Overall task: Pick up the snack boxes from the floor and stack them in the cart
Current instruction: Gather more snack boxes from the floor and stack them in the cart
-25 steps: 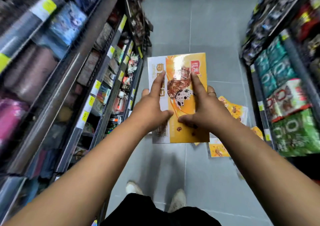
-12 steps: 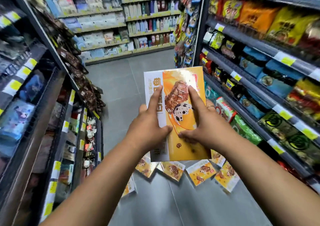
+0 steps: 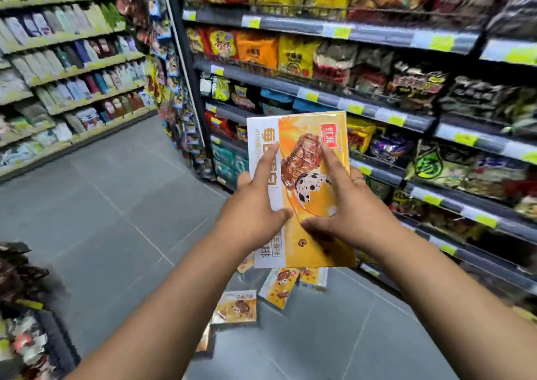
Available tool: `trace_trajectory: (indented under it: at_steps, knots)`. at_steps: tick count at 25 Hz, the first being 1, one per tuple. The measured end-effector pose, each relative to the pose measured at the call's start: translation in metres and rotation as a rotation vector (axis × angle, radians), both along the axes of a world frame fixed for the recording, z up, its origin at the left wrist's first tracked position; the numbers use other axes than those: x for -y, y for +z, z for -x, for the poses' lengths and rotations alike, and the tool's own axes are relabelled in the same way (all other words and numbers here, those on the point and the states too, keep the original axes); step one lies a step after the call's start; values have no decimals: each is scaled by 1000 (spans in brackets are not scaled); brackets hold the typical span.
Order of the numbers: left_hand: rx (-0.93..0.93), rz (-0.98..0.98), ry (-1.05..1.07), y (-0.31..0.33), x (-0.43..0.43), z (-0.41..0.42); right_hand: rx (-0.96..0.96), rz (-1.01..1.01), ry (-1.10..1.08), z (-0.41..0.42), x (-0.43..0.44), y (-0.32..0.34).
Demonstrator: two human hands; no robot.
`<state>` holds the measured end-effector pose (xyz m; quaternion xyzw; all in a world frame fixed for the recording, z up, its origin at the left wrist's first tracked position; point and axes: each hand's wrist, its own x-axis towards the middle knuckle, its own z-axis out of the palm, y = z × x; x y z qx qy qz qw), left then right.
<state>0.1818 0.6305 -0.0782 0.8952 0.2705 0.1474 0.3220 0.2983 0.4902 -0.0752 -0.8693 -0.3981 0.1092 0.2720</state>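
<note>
Flanking the snack box [image 3: 312,131], left hand [image 3: 252,214] and right hand [image 3: 350,206] grip its sides.

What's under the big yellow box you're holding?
Below the held box, more yellow snack boxes lie scattered on the grey floor. At least three show; the held box covers any others behind it.

Head-worn, forward and down, apparently mid-aisle

Bright, even light (edges motion-blurred)
</note>
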Motion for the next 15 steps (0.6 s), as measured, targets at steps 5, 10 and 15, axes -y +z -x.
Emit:
trace_trajectory:
  at_steps: [5, 10, 15]
  knots:
    - [-42, -39, -291, -1, 74, -49, -4, 44, -302, -4, 98, 0]
    - [-71, -27, -537, -1, 175, -90, -1, 91, -552, -4, 210, 0]
    - [-88, -27, -738, -3, 308, -123, 21, 91, -752, -3, 343, -4]
